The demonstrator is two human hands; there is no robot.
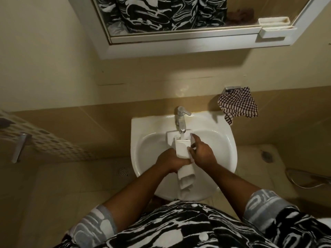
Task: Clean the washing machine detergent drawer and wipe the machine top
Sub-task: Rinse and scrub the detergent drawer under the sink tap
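The white detergent drawer (182,151) is held lengthwise over the white sink (143,149), its far end under the chrome tap (181,120), where water runs onto it. My left hand (170,161) grips the drawer around its middle from the left. My right hand (201,153) lies on the drawer's right side, forefinger stretched toward the far end and the other fingers touching its edge. The drawer's near end (186,181) hangs over the sink's front part.
A checked cloth (238,104) hangs from a wall hook right of the sink. A mirror cabinet (179,40) is mounted above. A patterned towel (44,142) hangs on a rail at left. A floor drain (123,171) and a shower hose (304,178) lie below.
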